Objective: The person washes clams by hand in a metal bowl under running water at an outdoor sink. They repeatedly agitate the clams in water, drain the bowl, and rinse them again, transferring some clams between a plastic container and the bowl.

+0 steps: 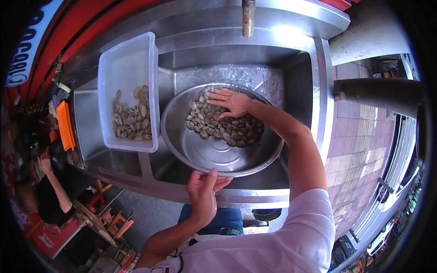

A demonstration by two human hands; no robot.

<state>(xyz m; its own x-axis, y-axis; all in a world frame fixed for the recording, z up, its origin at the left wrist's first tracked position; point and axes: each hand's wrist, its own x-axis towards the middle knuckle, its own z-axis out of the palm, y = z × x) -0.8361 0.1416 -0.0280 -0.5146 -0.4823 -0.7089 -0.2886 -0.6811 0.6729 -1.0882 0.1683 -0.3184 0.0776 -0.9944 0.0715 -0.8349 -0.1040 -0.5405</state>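
Observation:
A wide stainless steel basin (170, 143) stands tilted in the right-hand sink compartment, with many clams (205, 119) gathered towards its far side. My left hand (205, 194) grips the basin's near rim, thumb above and fingers at the edge. Palm down, my right hand (232, 102) lies on the clams with its fingers spread; it grasps nothing that I can see. To the left, a translucent white plastic tub (128, 68) rests across the sink divider and holds more clams (131, 119).
The steel sink (297, 85) has a raised back ledge, above which a pipe (248, 20) hangs down. An orange plastic tray (65, 125) is beside its left end. Another person (56, 191) is at the far left, near orange stools (119, 223). A dark post (375, 97) stands at right.

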